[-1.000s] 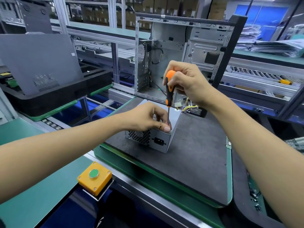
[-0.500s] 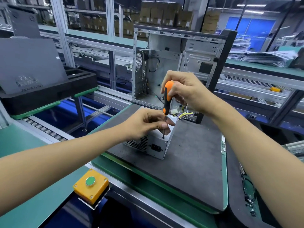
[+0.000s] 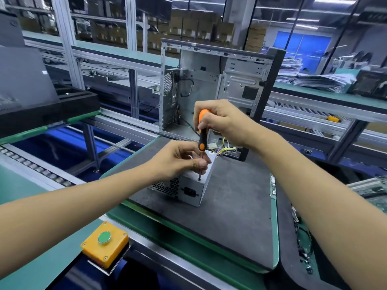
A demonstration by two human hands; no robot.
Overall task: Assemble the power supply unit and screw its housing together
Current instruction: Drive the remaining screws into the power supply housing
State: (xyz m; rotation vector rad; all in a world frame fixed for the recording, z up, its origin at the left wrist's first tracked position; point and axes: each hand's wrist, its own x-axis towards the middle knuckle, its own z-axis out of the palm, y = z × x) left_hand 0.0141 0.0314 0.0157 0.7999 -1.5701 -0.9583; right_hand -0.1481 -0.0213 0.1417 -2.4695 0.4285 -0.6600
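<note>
The power supply unit [image 3: 189, 185] is sitting on the dark grey mat, a plain silver metal box with one corner pointing at the camera. The near face is showing a honeycomb vent grille on the left and a black power socket on the right. A bundle of yellow and coloured wires is trailing out the far end. The screwdriver [image 3: 201, 135], orange and black handle with a thin metal shaft, is standing nearly upright with its tip resting on the top edge of the housing, right above that socket.
</note>
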